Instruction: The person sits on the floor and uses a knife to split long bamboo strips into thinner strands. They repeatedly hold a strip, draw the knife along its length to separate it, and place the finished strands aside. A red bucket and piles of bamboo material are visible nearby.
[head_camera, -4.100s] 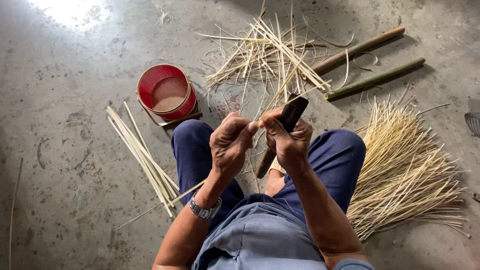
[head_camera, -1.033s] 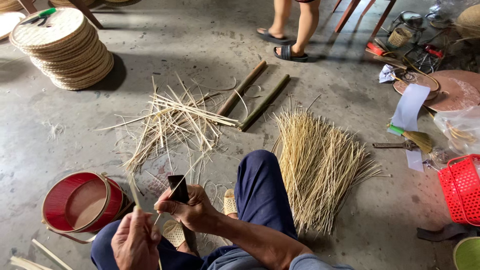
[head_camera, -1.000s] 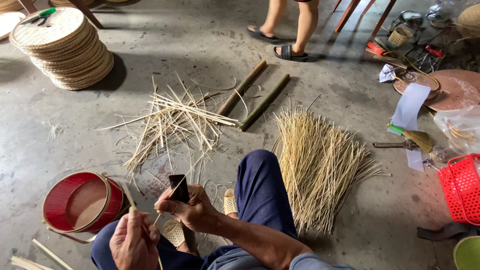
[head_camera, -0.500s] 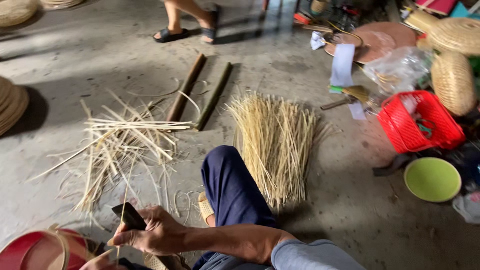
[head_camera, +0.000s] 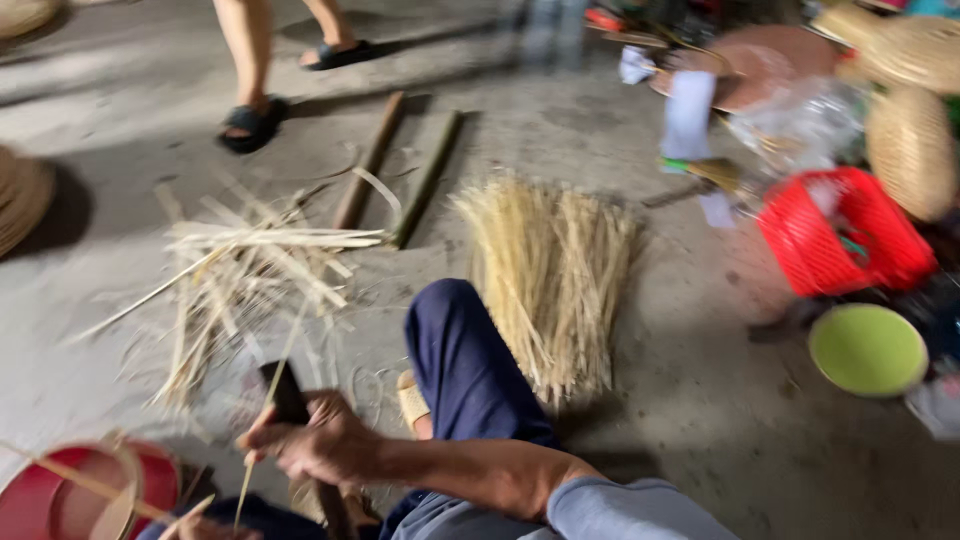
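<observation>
Red basket (head_camera: 845, 240), green bowl (head_camera: 866, 349)

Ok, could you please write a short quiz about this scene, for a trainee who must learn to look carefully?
1. True or false: the right hand grips a dark knife.
2. Which colour is the bowl on the floor beside the red basket? A blue, B green, C white.
3. Fill in: ___ bamboo poles lie side by side beyond the pile of split strips.

Key: 1 true; 2 B; 3 two.
</observation>
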